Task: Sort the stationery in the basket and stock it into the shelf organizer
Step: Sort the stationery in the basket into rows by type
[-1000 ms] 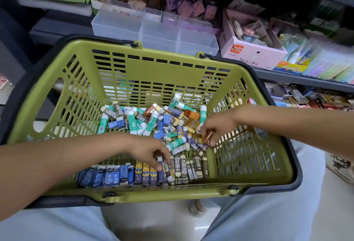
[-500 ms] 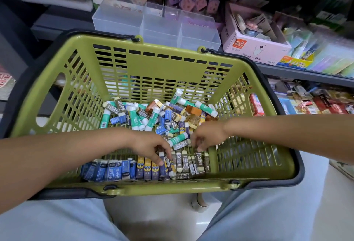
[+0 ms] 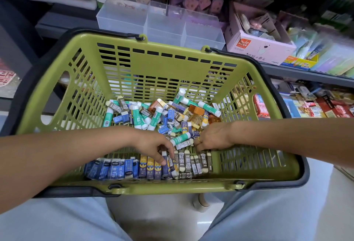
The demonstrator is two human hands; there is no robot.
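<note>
A green basket (image 3: pixel 164 64) rests on my lap. At its back lies a loose pile of green glue sticks (image 3: pixel 137 116), amber erasers (image 3: pixel 196 110) and mixed wrapped erasers. Along the near wall stands a sorted row: blue erasers (image 3: pixel 115 168), purple-yellow erasers (image 3: pixel 150 167), grey 2B erasers (image 3: pixel 188 161). My left hand (image 3: pixel 155 147) reaches down, with its fingertips touching the purple-yellow erasers. My right hand (image 3: pixel 212 139) curls its fingers down at the top of the grey 2B row, and the fingertips are hidden. The clear shelf organizer (image 3: pixel 164 24) stands behind the basket.
A pink open carton (image 3: pixel 258 47) of small goods sits right of the organizer. Packets fill the shelf at far right (image 3: pixel 325 56) and the lower shelf (image 3: pixel 316 104). The basket's dark handle (image 3: pixel 283 95) runs round its rim. My knees are under the basket.
My right hand carried a small brownish item from the loose pile down to the grey 2B row. My left hand stayed on the sorted row. A glue stick in the pile toppled.
</note>
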